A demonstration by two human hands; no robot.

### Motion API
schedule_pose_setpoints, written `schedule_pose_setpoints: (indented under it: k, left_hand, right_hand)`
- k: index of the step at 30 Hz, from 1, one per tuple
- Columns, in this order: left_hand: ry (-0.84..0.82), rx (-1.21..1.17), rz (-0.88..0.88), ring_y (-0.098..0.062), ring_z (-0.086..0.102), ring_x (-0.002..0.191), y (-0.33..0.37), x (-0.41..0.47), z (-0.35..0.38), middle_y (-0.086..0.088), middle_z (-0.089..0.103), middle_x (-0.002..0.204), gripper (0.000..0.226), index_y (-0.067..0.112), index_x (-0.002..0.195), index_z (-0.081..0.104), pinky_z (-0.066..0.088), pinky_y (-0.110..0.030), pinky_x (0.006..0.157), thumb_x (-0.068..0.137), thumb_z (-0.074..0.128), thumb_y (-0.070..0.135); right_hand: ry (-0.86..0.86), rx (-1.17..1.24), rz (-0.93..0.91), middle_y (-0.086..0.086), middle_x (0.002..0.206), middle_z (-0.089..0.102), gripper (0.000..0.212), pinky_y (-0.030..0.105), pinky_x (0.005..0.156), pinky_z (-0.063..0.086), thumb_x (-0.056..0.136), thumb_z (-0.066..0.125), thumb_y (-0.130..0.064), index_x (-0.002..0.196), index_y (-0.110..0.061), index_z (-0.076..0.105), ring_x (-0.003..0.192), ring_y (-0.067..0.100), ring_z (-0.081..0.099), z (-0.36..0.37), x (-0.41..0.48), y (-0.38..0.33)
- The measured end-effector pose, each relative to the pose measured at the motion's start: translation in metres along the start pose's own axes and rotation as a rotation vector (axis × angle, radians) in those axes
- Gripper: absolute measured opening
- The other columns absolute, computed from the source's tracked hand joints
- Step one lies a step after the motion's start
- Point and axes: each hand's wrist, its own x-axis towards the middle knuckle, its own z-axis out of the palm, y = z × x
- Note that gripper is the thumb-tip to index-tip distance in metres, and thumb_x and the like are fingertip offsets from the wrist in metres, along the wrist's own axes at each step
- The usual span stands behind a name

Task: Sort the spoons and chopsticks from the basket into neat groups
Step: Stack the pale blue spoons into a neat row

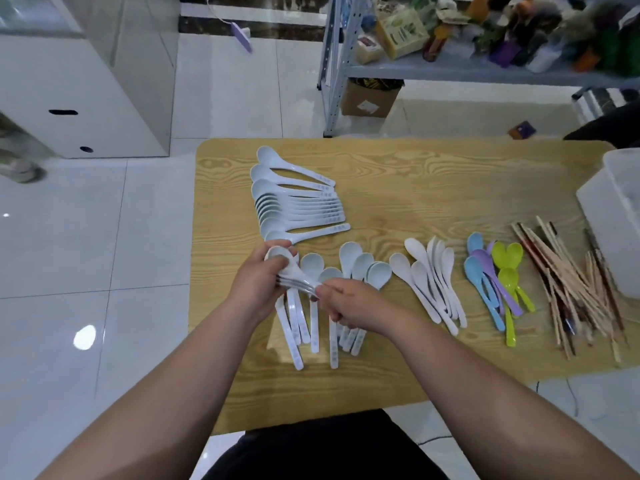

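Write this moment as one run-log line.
step: stacking | left hand: grips spoon stack by bowls | right hand: pinches its handles | chopsticks: piled far right

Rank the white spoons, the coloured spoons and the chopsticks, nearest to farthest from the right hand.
The right hand pinches pale blue spoons.
1. White spoons, just to its right.
2. Coloured spoons, further right.
3. Chopsticks, farthest right, beside the basket.
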Motion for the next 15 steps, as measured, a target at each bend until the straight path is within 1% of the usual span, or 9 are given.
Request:
schedule_pose_setpoints:
  k: [2,3,5,6,8,10,12,14,15]
  left_hand:
    - [0.021,0.179,0.035,-0.033,0.068,0.092,0.007,0.012,0.002,-0.016,0.07,0.113,0.032,0.018,0.103,0.07,0.058,-0.049,0.082,0.084,0.051,0.001]
    - [0.034,0.282,0.058,-0.035,0.068,0.091,0.012,0.015,0.004,-0.015,0.07,0.111,0.034,0.022,0.1,0.071,0.057,-0.053,0.083,0.079,0.052,0.005]
    - [0.07,0.418,0.102,-0.036,0.067,0.091,0.021,0.02,0.011,-0.008,0.071,0.105,0.034,0.029,0.094,0.071,0.057,-0.053,0.082,0.073,0.052,0.01]
    - [0.085,0.432,0.126,-0.035,0.067,0.094,0.025,0.024,0.016,-0.004,0.071,0.104,0.034,0.031,0.093,0.07,0.057,-0.052,0.083,0.073,0.052,0.011]
    - [0.114,0.461,0.189,-0.029,0.067,0.098,0.033,0.033,0.022,0.003,0.07,0.106,0.031,0.036,0.096,0.068,0.057,-0.05,0.086,0.078,0.054,0.015]
    - [0.179,0.48,0.278,-0.018,0.067,0.099,0.041,0.046,0.025,0.01,0.067,0.109,0.024,0.043,0.102,0.064,0.057,-0.042,0.088,0.086,0.058,0.027]
    - [0.294,0.512,0.375,-0.011,0.065,0.099,0.047,0.063,0.022,0.011,0.064,0.11,0.023,0.039,0.109,0.06,0.055,-0.031,0.086,0.087,0.064,0.033]
    - [0.373,0.737,0.487,-0.009,0.062,0.095,0.05,0.08,0.015,0.005,0.061,0.11,0.03,0.03,0.113,0.06,0.05,-0.023,0.079,0.085,0.069,0.027]
    - [0.366,0.898,0.547,-0.011,0.06,0.093,0.049,0.087,0.013,0.004,0.059,0.108,0.031,0.025,0.113,0.062,0.048,-0.024,0.079,0.083,0.071,0.024]
  right_hand:
    - [-0.007,-0.216,-0.073,-0.011,0.077,0.063,0.026,0.029,0.064,0.045,0.103,0.042,-0.051,0.088,-0.036,0.058,0.072,0.008,0.061,-0.028,0.014,-0.001]
    - [-0.026,-0.311,-0.11,-0.012,0.08,0.062,0.021,0.029,0.064,0.042,0.102,0.045,-0.05,0.086,-0.041,0.054,0.076,0.008,0.06,-0.042,0.023,-0.002]
    - [-0.058,-0.46,-0.197,-0.015,0.082,0.057,0.014,0.03,0.063,0.038,0.101,0.051,-0.042,0.087,-0.044,0.052,0.076,0.007,0.056,-0.065,0.041,-0.006]
    - [-0.067,-0.497,-0.233,-0.016,0.083,0.057,0.011,0.032,0.064,0.038,0.1,0.052,-0.037,0.092,-0.042,0.056,0.076,0.006,0.055,-0.073,0.05,-0.008]
    - [-0.054,-0.516,-0.275,-0.014,0.088,0.062,0.013,0.032,0.066,0.044,0.1,0.052,-0.034,0.105,-0.032,0.064,0.079,0.008,0.057,-0.088,0.068,-0.011]
    - [-0.001,-0.496,-0.285,-0.012,0.091,0.064,0.018,0.028,0.066,0.043,0.099,0.055,-0.04,0.109,-0.029,0.065,0.081,0.009,0.058,-0.105,0.086,-0.014]
    - [0.104,-0.421,-0.295,-0.012,0.09,0.065,0.024,0.029,0.067,0.044,0.098,0.053,-0.051,0.104,-0.032,0.066,0.081,0.007,0.059,-0.123,0.105,-0.017]
    - [0.224,-0.344,-0.301,-0.008,0.081,0.062,0.032,0.031,0.065,0.041,0.1,0.046,-0.054,0.088,-0.029,0.062,0.075,0.011,0.056,-0.14,0.126,-0.021]
    - [0.287,-0.339,-0.305,-0.007,0.076,0.059,0.034,0.032,0.062,0.038,0.102,0.042,-0.052,0.082,-0.028,0.058,0.072,0.013,0.054,-0.147,0.138,-0.023]
